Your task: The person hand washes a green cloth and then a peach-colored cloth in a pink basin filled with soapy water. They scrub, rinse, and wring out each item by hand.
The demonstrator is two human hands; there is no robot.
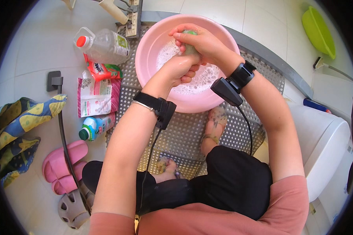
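Note:
Over a pink plastic basin [147, 58] of sudsy water [198, 83], both my hands are close together and wet. A small green, foam-covered item [191, 49], perhaps a wet cloth, is pressed between them. My right hand [204, 39] curls around it from above, thumb and index finger towards the left. Beneath it, my left hand [181, 69] is bent into a fist against the item. The fingers hide most of the item, so its shape cannot be told. Each wrist wears a black strap with a cabled box.
Left of the basin lie a large clear jug [106, 45], a red detergent pouch [101, 69], a pink-and-white packet [95, 97] and a blue bottle [98, 126]. Pink slippers [61, 161] are lower left. A white toilet [309, 138] stands right. Perforated grey mats [182, 132] lie underfoot.

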